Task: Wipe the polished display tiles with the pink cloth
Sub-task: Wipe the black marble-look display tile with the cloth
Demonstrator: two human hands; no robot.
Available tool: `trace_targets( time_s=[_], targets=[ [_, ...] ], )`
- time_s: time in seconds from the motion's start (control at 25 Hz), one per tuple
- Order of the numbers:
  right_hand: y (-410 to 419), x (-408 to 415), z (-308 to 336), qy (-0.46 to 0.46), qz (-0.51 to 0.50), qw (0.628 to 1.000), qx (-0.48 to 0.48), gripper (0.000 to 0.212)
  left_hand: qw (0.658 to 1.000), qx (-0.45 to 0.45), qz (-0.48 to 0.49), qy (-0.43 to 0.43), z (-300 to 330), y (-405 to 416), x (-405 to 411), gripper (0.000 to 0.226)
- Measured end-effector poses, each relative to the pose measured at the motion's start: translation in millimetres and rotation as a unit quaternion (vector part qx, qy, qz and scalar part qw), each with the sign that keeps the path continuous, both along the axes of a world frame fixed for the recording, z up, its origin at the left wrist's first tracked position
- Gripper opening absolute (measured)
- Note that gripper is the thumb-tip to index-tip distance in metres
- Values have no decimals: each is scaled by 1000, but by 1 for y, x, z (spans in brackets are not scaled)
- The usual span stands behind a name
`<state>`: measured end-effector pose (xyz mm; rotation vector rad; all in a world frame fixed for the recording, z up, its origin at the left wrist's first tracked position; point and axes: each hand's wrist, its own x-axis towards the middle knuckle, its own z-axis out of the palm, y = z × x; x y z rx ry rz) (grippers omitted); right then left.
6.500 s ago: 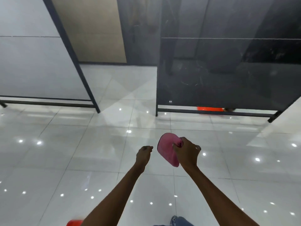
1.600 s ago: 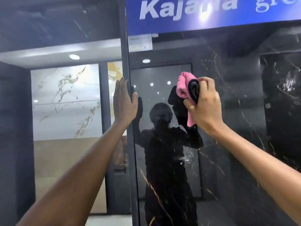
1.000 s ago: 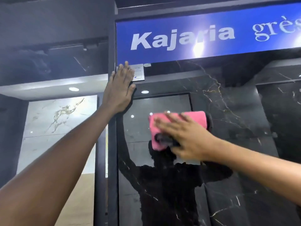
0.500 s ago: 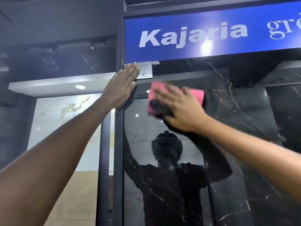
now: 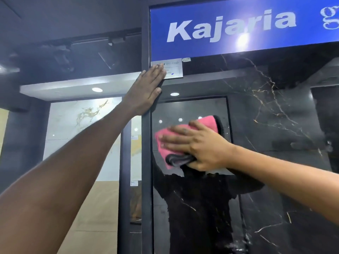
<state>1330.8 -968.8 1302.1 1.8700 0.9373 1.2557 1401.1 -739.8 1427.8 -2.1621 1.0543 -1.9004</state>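
Compared with half a second ago, right hand (image 5: pixel 205 149) and pink cloth (image 5: pixel 163 143) sit lower on the black tile (image 5: pixel 266 136); left hand (image 5: pixel 145 92) is unchanged.

Left hand lies flat, fingers straight and released, on the dark vertical frame (image 5: pixel 146 180), fingertips overlapping a small grey label (image 5: pixel 174 69) below the blue sign (image 5: pixel 238 28). Right hand presses the pink cloth against the polished black tile with fingers (image 5: pixel 176 130) spread straight across the cloth; the thumb lies along the cloth's dark folded lower edge. Cloth extends beyond the fingertips to the left and above the knuckles.
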Motion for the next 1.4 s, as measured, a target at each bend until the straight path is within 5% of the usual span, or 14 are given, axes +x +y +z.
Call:
trace_targets(
  time_s=[0.08, 0.24, 0.4, 0.48, 0.56, 0.64, 0.72, 0.88, 0.96, 1.0, 1.12, 1.2, 1.28, 1.4],
  targets=[
    [-5, 1, 23, -25, 4, 999, -39, 70, 1000, 2, -2, -8, 0, 0, 1, 59],
    [19, -6, 80, -57, -9, 961, 272, 70, 1000, 20, 2, -11, 1, 3, 1, 64],
    [28, 1, -34, 25, 15, 999, -26, 69, 996, 70, 44, -34, 0, 6, -5, 60],
    [2, -9, -30, 27, 16, 990, -139, 68, 988, 111, 78, -66, -1, 6, -7, 57],
    [-24, -11, 21, -40, 15, 999, -5, 68, 985, 120, 93, -78, -1, 5, -7, 56],
    [-51, -17, 77, -86, 11, 960, 266, 73, 987, 110, 93, -74, -2, 5, -6, 58],
    [-51, -15, 76, -102, 11, 922, 374, 79, 990, 95, 84, -56, -5, 1, -7, 62],
    [-31, -6, -40, -58, 17, 990, 127, 76, 995, 77, 57, -34, -28, -14, -10, 69],
    [-49, -14, -40, -66, -5, 998, 11, 72, 994, 73, 66, -42, -38, -16, -7, 69],
    [-58, -18, -18, -97, 0, 995, 29, 70, 994, 73, 70, -47, -38, -16, -6, 68],
    [-84, -28, 58, -137, 9, 937, 322, 69, 992, 79, 75, -63, -36, -13, -4, 65],
    [-76, -22, 50, -112, 35, 915, 387, 73, 992, 77, 71, -72, -37, -13, -1, 63],
    [-50, -9, -17, -68, 53, 952, 293, 75, 992, 74, 63, -77, -39, -14, 0, 62],
    [-29, -8, -122, 11, 13, 1000, 11, 77, 994, 69, 57, -67, -40, -13, -1, 61]
  ],
)
